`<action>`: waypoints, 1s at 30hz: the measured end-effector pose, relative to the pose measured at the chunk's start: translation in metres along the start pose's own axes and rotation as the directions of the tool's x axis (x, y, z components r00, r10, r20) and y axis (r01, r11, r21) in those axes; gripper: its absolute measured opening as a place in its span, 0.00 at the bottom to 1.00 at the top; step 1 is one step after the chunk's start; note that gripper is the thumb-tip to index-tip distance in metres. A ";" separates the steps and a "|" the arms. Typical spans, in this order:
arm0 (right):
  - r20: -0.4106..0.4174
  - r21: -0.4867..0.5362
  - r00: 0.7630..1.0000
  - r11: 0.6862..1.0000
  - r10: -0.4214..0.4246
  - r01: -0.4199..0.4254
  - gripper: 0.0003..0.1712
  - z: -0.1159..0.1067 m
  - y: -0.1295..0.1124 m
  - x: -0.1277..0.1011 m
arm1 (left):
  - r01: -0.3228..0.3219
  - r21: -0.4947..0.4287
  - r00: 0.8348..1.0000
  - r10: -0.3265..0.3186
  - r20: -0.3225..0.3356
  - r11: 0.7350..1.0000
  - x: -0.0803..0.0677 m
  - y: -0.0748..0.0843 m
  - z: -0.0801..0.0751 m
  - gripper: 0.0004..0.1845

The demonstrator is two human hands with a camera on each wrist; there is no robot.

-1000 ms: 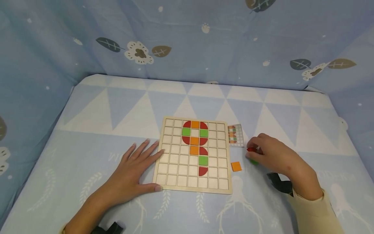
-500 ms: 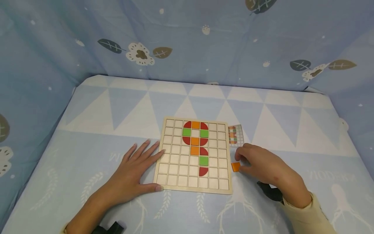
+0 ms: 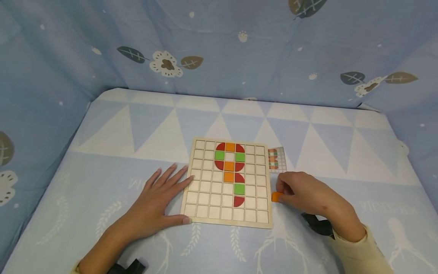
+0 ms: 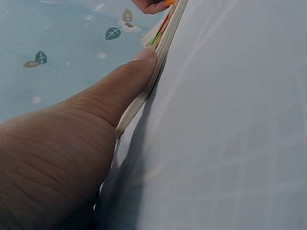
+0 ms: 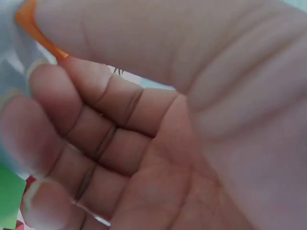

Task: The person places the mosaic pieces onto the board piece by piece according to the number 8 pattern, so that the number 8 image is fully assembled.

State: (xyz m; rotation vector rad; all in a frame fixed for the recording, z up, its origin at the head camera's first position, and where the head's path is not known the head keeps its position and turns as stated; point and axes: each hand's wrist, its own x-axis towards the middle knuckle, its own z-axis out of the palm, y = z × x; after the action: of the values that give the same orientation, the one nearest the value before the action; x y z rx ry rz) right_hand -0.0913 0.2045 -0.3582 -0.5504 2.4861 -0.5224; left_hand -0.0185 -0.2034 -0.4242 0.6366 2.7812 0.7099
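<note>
A square wooden grid board (image 3: 213, 187) lies on the table with red quarter-round, green square and orange square tiles in its cells. My left hand (image 3: 155, 203) is spread flat at its left side, with fingertips and thumb tip on the edge; the left wrist view shows the thumb (image 4: 120, 86) against the rim. To the right of the board, my right hand (image 3: 309, 194) pinches an orange square tile (image 3: 276, 196) between thumb and index finger. The right wrist view shows that tile (image 5: 41, 36) tilted between them. A green piece (image 5: 9, 196) appears beside the other fingers; whether they touch it is unclear.
A small pattern card (image 3: 278, 161) lies against the board's right edge, partly covered in print of coloured shapes. Patterned cloth covers the table (image 3: 219, 251). Behind stands a blue cloth wall (image 3: 219, 53). A dark strap piece (image 3: 318, 225) sits at the right wrist.
My right hand has moved left and toward me, from red and green pieces to the orange tile, which it now pinches and has tilted up. The left hand has stayed in place.
</note>
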 end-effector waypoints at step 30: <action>-0.161 0.019 0.946 0.958 -0.280 0.287 0.10 0.033 -0.074 0.032 | 0.016 -0.011 1.000 -0.016 -0.003 1.000 -0.002 0.001 0.002 0.56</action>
State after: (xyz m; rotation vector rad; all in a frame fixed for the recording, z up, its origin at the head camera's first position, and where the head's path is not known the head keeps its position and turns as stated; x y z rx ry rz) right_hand -0.0771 0.1185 -0.3630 -0.8895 2.5494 -0.7534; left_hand -0.0159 -0.2028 -0.4252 0.6116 2.7802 0.7231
